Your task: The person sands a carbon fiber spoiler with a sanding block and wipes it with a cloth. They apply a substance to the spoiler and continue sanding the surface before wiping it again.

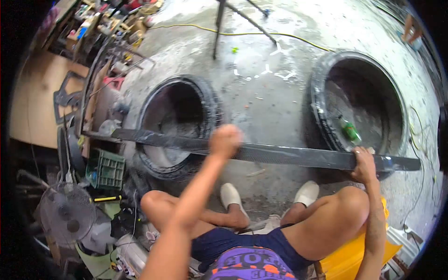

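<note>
A long dark strip with a woven-looking, shiny surface lies across two large round black tubs that look like tyres, the left tub and the right tub. My left hand is closed in a fist over the strip's middle and slightly blurred; whatever it holds is hidden. Further right, my right hand has its fingers curled over the strip near its right end. Something small and whitish shows beside those fingertips. A green bottle lies inside the right tub.
Left of me are a green crate, a fan and a wooden board. A yellow hose crosses the wet concrete floor near metal stand legs. Something yellow is beneath me. Another person's legs show at upper right.
</note>
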Tool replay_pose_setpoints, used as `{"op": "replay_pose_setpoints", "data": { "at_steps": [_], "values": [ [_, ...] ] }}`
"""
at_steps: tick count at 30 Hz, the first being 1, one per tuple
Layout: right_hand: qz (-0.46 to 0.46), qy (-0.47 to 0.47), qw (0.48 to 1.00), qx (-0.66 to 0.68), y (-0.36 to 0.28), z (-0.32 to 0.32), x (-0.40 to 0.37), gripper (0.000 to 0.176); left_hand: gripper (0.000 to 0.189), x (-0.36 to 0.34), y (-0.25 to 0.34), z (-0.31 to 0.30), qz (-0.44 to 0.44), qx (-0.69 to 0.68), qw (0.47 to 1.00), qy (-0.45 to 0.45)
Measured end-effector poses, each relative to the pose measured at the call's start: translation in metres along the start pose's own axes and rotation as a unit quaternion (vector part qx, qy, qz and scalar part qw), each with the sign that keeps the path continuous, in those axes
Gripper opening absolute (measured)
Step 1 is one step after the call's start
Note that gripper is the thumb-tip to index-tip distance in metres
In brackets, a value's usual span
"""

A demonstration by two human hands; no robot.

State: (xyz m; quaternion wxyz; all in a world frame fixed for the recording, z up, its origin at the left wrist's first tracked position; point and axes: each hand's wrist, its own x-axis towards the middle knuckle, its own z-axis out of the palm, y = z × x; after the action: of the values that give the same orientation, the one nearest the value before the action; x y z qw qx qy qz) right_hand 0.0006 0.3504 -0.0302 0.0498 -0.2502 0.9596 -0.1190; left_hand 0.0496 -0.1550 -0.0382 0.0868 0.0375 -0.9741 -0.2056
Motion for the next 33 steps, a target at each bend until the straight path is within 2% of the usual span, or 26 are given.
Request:
{"op": "replay_pose_setpoints", "data": {
  "at_steps": [1,2,4,7,8,10,11,12,13,15,16,17,18,19,20,21,22,23,24,25,26,27,28,31,32,33],
  "values": [
    [0.0,0.009,1.0,0.008,-0.007,-0.005,0.001,0.064,0.024,-0.003,-0.026,-0.006,-0.073,-0.012,0.997,0.028],
    [0.0,-0.001,1.0,-0.002,-0.005,-0.003,0.001,0.064,0.021,0.0,-0.028,-0.008,0.03,0.02,0.998,0.061],
    [-0.001,0.014,1.0,0.006,-0.007,-0.005,0.001,0.063,0.02,0.009,0.018,0.018,0.036,-0.057,0.998,0.005],
    [-0.002,-0.01,1.0,0.014,-0.003,-0.004,0.0,0.059,0.022,0.026,0.158,0.084,0.197,-0.17,0.965,-0.033],
    [0.004,-0.011,1.0,0.016,-0.002,-0.006,0.001,0.059,0.022,0.028,0.203,0.108,0.222,-0.158,0.962,0.003],
    [-0.009,-0.023,1.0,0.006,-0.003,-0.007,0.001,0.056,0.021,0.032,0.204,0.11,0.248,-0.178,0.952,-0.013],
    [-0.026,0.011,1.0,0.011,-0.002,-0.005,-0.001,0.055,0.021,0.033,0.203,0.111,0.264,-0.197,0.944,-0.021],
    [-0.019,0.01,1.0,0.012,-0.001,-0.005,-0.002,0.055,0.019,0.031,0.163,0.09,0.233,-0.178,0.952,-0.082],
    [-0.019,0.005,1.0,0.002,-0.001,-0.004,-0.003,0.056,0.02,0.028,0.119,0.071,0.185,-0.15,0.966,-0.103],
    [-0.025,0.003,1.0,-0.001,-0.001,-0.003,0.0,0.056,0.022,0.019,0.043,0.019,0.086,-0.079,0.99,-0.076],
    [-0.015,-0.005,1.0,0.005,-0.001,-0.005,0.0,0.058,0.022,0.014,0.022,0.008,0.055,-0.036,0.996,-0.065],
    [-0.005,-0.015,1.0,0.011,-0.003,-0.005,-0.001,0.059,0.024,0.017,0.029,0.015,0.072,-0.037,0.996,-0.048],
    [-0.01,-0.016,1.0,0.013,-0.002,-0.003,-0.002,0.059,0.025,0.017,0.045,0.032,0.085,-0.04,0.995,-0.03],
    [-0.001,-0.017,1.0,0.006,0.0,-0.002,-0.004,0.062,0.026,0.023,0.085,0.044,0.079,-0.072,0.99,-0.091],
    [0.006,-0.017,1.0,0.001,0.0,0.0,-0.003,0.064,0.024,0.027,0.125,0.072,0.138,-0.134,0.975,-0.11],
    [0.031,-0.061,0.997,0.021,-0.002,-0.006,0.0,0.068,0.022,0.028,0.18,0.1,0.197,-0.132,0.97,-0.059],
    [0.026,-0.041,0.998,0.027,0.0,-0.001,-0.002,0.07,0.02,0.028,0.233,0.115,0.202,-0.212,0.955,-0.051],
    [0.015,-0.017,1.0,0.016,0.002,0.002,-0.005,0.073,0.017,0.025,0.264,0.135,0.23,-0.212,0.95,-0.019],
    [0.002,0.0,1.0,0.018,0.015,0.015,-0.005,0.074,0.017,0.027,0.27,0.138,0.205,-0.227,0.951,-0.042],
    [-0.002,0.043,0.999,0.026,0.002,0.002,-0.007,0.072,0.017,0.025,0.259,0.133,0.211,-0.215,0.953,-0.031],
    [-0.013,0.061,0.998,0.021,0.014,0.02,-0.01,0.069,0.018,0.027,0.231,0.118,0.212,-0.195,0.957,-0.018],
    [-0.01,0.068,0.997,0.038,0.018,0.026,-0.008,0.066,0.018,0.032,0.182,0.099,0.188,-0.156,0.97,0.003],
    [0.021,0.061,0.997,0.035,0.023,0.034,-0.008,0.065,0.018,0.029,0.124,0.08,0.115,-0.136,0.984,0.024],
    [-0.089,0.136,0.986,-0.031,0.079,0.074,-0.014,0.054,0.015,0.002,-0.029,0.013,-0.085,-0.013,0.993,0.076],
    [-0.129,0.158,0.978,-0.051,0.099,0.088,-0.012,0.052,0.015,-0.001,-0.058,0.006,-0.132,0.019,0.986,0.103],
    [-0.125,0.16,0.978,-0.05,0.102,0.078,-0.016,0.051,0.015,0.002,-0.038,-0.005,-0.166,-0.015,0.982,0.086]
  ]
}}
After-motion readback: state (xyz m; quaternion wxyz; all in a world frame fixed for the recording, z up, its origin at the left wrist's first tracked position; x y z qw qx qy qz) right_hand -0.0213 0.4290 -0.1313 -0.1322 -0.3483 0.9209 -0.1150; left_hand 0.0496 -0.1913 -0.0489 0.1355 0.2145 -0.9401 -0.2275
